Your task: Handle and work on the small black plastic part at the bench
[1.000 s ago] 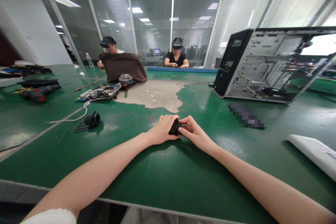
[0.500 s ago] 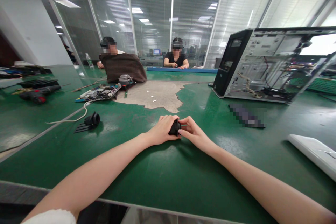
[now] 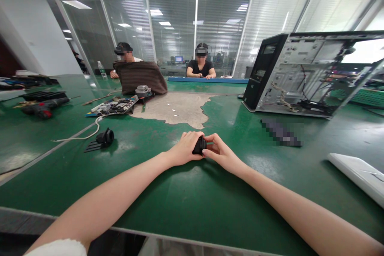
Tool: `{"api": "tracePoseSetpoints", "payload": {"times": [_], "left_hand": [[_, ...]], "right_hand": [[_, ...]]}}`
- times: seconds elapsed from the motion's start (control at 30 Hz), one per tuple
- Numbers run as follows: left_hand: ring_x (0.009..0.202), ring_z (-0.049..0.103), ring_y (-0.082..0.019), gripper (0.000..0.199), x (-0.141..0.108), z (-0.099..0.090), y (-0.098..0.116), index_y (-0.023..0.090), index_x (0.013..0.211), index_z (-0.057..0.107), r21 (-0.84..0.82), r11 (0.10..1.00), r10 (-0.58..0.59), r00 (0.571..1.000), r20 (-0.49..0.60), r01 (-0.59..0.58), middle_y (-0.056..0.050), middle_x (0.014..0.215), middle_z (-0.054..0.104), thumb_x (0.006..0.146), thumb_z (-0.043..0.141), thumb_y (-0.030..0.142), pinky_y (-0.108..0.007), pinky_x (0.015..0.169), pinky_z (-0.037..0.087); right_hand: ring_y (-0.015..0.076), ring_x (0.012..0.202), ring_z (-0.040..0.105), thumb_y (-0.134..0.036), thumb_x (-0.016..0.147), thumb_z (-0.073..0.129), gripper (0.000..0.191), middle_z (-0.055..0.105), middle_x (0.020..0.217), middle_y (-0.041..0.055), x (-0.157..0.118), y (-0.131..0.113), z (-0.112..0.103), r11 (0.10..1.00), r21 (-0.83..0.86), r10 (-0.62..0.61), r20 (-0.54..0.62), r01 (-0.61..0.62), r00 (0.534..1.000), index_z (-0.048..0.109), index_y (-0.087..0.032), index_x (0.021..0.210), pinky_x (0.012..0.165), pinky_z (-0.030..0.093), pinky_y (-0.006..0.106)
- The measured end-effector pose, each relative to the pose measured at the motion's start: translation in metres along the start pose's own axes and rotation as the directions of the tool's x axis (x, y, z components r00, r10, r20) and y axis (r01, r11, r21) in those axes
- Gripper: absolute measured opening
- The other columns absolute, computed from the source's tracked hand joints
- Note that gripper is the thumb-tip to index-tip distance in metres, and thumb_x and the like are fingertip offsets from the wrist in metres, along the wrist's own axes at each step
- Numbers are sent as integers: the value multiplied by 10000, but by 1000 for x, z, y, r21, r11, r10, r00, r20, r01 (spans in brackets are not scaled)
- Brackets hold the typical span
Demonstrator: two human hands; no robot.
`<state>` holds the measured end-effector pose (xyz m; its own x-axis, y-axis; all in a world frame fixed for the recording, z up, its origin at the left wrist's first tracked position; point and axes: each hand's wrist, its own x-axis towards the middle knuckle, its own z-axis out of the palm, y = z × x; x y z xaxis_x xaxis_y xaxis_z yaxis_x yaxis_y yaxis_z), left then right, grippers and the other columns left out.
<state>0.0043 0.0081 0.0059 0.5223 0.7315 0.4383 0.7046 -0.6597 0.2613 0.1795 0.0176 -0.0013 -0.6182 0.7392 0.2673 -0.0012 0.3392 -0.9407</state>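
Observation:
A small black part (image 3: 199, 146) is held between my two hands, low over the green table (image 3: 180, 204). My left hand (image 3: 185, 149) is wrapped round its left side. From the right, the fingertips and thumb of my right hand (image 3: 220, 152) grip its round end. To the left on the table lies another black part (image 3: 105, 137) with a round end and several flat prongs. Behind my hands is a torn beige patch (image 3: 187, 108) with small white scraps on it.
An open computer case (image 3: 270, 72) stands at the back right, near a blurred dark object (image 3: 282, 133) and a white box (image 3: 357, 176). Circuit boards (image 3: 114, 106), a brown cloth-like cover (image 3: 141, 76) and a power tool (image 3: 45, 106) are on the left. Two people sit across.
My right thumb and fingertips have shifted very slightly on the black part. Both hands are otherwise in nearly the same place.

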Motion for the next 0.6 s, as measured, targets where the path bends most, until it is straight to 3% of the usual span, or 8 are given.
{"api": "tracePoseSetpoints", "payload": {"times": [0.2,0.33,0.47,0.6], "left_hand": [[953,469,-239,565,0,0,0,194,1128,322,4,1000,-13,1000,-3,13,-75,1057,502,690,602,415,-368,820,314],[957,472,-239,556,0,0,1,187,1130,329,-3,1000,-10,1000,1,10,-75,1047,504,697,600,409,-364,816,319],[952,472,-236,534,0,-1,1,187,1121,334,-4,1000,-6,1000,3,6,-73,1044,504,707,590,407,-365,813,320],[942,471,-232,521,0,0,1,184,1111,332,4,1000,-2,1000,1,2,-74,1043,504,708,591,390,-361,810,321]], "right_hand": [[110,745,550,-304,780,521,185,492,876,-1,0,-2,2,1000,-20,-8,-66,7,998,423,-219,912,695,479,286],[142,878,538,-302,769,536,248,481,998,36,2,0,2,1000,-30,-4,-84,2,996,418,-218,970,765,471,314],[153,920,530,-302,778,523,276,486,1020,46,2,2,0,999,-14,30,-54,-31,998,409,-213,1013,782,469,325],[137,870,548,-278,755,563,241,505,955,16,1,0,0,1000,22,-3,-17,3,1000,413,-216,933,761,469,302]]}}
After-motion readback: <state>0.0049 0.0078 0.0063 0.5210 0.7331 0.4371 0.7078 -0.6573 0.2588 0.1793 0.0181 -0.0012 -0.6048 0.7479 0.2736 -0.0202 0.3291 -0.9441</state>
